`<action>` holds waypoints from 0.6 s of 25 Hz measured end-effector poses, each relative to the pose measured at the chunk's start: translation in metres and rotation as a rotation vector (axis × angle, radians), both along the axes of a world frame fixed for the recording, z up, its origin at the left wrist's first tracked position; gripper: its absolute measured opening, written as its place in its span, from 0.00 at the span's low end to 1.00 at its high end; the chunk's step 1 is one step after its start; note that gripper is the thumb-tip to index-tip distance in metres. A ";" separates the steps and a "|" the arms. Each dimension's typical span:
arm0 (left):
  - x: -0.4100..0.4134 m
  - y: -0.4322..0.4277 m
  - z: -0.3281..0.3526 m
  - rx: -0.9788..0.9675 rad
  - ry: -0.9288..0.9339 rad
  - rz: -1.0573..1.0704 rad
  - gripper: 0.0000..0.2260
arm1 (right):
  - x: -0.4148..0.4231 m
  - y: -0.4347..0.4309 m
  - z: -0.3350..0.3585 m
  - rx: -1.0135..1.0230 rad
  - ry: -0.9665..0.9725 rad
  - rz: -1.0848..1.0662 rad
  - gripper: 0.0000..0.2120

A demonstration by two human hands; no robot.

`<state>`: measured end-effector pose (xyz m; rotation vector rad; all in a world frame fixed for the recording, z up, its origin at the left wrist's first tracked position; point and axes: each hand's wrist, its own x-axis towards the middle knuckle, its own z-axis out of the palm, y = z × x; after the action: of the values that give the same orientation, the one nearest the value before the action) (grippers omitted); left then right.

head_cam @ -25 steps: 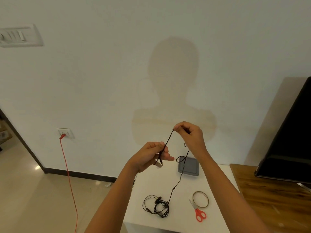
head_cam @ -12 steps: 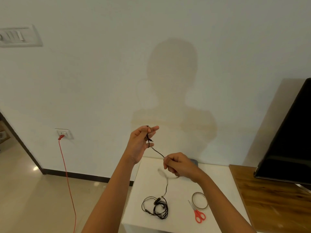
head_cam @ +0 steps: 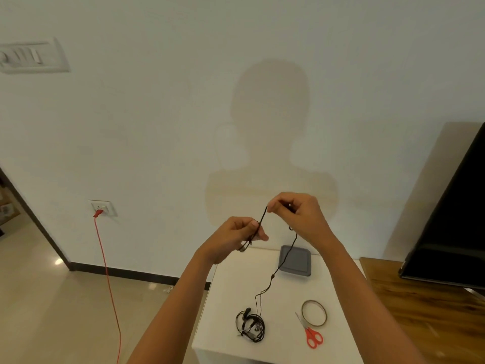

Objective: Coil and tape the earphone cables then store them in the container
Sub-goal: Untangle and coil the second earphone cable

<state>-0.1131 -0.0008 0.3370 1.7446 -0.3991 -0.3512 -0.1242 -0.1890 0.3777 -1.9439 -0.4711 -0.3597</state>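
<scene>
Head view: both hands up above the desk (head_cam: 283, 345). Left hand (head_cam: 237, 239) pinches the black cable (head_cam: 275, 273), right hand (head_cam: 298, 215) grips it higher at one o'clock. The cable drops to a tangled heap at six o'clock. Grey container (head_cam: 295, 261) sits behind; tape (head_cam: 314, 316) and scissors (head_cam: 311, 334) lie at four o'clock.

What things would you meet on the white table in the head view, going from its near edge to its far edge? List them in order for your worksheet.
Red-handled scissors → tangled black earphones → tape roll → grey container at the far edge. The scissors and the earphones lie almost level in depth.
</scene>
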 end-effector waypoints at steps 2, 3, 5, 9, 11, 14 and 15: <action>-0.005 -0.006 0.003 -0.089 0.080 -0.072 0.15 | 0.013 0.000 -0.001 0.123 -0.020 -0.044 0.04; -0.008 -0.007 0.006 -0.176 0.123 -0.110 0.15 | 0.022 -0.001 -0.005 0.184 -0.004 -0.066 0.03; -0.012 -0.009 0.017 -0.416 0.199 -0.153 0.16 | 0.034 0.000 -0.018 0.271 0.087 -0.084 0.04; -0.004 -0.011 0.034 -0.765 0.211 -0.048 0.15 | 0.027 0.017 -0.064 0.259 0.363 0.043 0.14; 0.007 -0.008 0.034 -0.795 0.166 0.038 0.14 | 0.014 0.026 -0.079 0.202 0.466 0.112 0.17; 0.020 0.001 0.026 -0.647 0.049 0.179 0.13 | -0.003 0.029 -0.082 0.064 0.538 0.229 0.19; 0.023 0.004 0.022 -0.542 -0.002 0.213 0.13 | -0.006 0.026 -0.078 0.006 0.540 0.267 0.18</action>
<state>-0.0896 0.0036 0.3591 1.2400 -0.2730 -0.0737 -0.1305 -0.1625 0.2996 -1.8460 -0.3617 0.3305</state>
